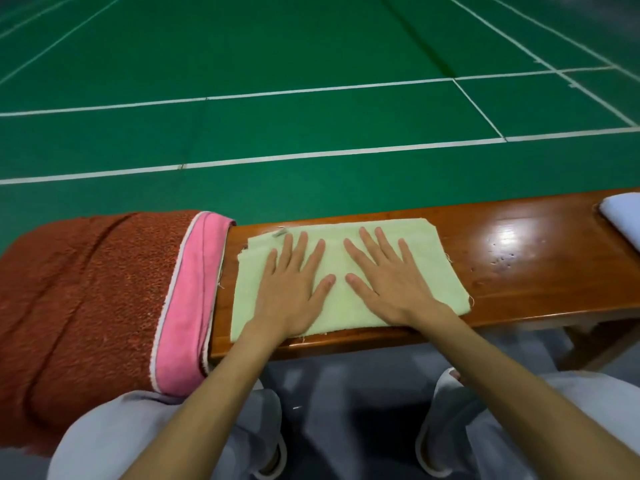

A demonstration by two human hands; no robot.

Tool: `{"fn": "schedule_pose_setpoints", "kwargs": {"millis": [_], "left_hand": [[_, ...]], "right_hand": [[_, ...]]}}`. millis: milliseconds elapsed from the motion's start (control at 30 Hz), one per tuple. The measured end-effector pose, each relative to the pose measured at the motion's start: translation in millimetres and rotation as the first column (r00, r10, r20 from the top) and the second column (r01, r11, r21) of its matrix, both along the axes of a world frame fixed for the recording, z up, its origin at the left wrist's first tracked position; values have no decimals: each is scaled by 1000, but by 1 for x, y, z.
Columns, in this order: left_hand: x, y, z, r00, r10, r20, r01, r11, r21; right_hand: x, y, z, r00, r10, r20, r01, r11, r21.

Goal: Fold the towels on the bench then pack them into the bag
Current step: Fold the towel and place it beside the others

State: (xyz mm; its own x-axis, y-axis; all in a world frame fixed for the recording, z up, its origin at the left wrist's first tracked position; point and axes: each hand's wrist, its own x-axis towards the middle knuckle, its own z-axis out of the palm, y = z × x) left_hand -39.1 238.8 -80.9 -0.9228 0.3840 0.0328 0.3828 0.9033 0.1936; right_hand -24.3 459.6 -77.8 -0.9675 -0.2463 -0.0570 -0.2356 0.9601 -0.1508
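Although the green court floor (311,46) with its white lines fills the upper view, the work is confined to the wooden bench (519,258), a long plank with a glossy varnished top that shows glare and a few small pits at the right.

A rust-brown towel (86,289) of coarse looped pile drapes over the bench's left end in loose ridges, unfolded. A pink towel (194,306), smoother and edged with a pale hem, lies on its right margin and hangs over the near edge. Both appear to be parked there awaiting their turn.

The light green towel (429,258) lies at mid-bench, just beside the pink one. It is thin and flat-woven, folded to a rough rectangle, with layered edges visible at its far left corner and frayed threads along its borders. A pale folded towel (623,220) sits at the far right, well apart and cut off by the frame.

The left hand (294,285) and the right hand (391,289) lie palm down on the green towel, side by side, fingers straight and spread, gripping nothing. In my judgement they are pressing the fold flat so the layers hold.

No bag is in view, so packing is not yet begun.
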Motion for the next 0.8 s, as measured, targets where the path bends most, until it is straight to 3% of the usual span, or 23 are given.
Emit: {"fn": "schedule_pose_setpoints", "kwargs": {"millis": [200,300,367,467,533,600,633,700,800], "left_hand": [[-20,-33,3,962,274,5,-274,961,45],[-32,-42,9,936,350,-48,-333,920,209],[-39,-44,15,934,358,14,-345,886,310],[-42,-43,23,947,315,69,-311,837,450],[-36,-37,27,927,365,-84,-310,873,376],[-27,-24,31,904,339,-259,-266,923,280],[-21,-16,32,912,285,-295,-215,944,248],[-8,1,24,952,165,-257,-126,979,161],[4,11,3,991,116,-66,-115,993,23]], "right_hand": [[-1,26,3,993,-115,-16,115,993,13],[1,32,3,992,-124,3,124,992,7],[2,32,5,992,-121,16,122,992,-26],[4,30,8,965,-257,-47,244,952,-187],[7,33,17,853,-502,-144,448,844,-294],[6,41,31,724,-666,-183,619,743,-255],[4,47,36,702,-693,-165,662,720,-208],[-2,57,39,707,-705,-59,685,703,-190],[-8,61,35,760,-648,49,637,729,-250]]}}
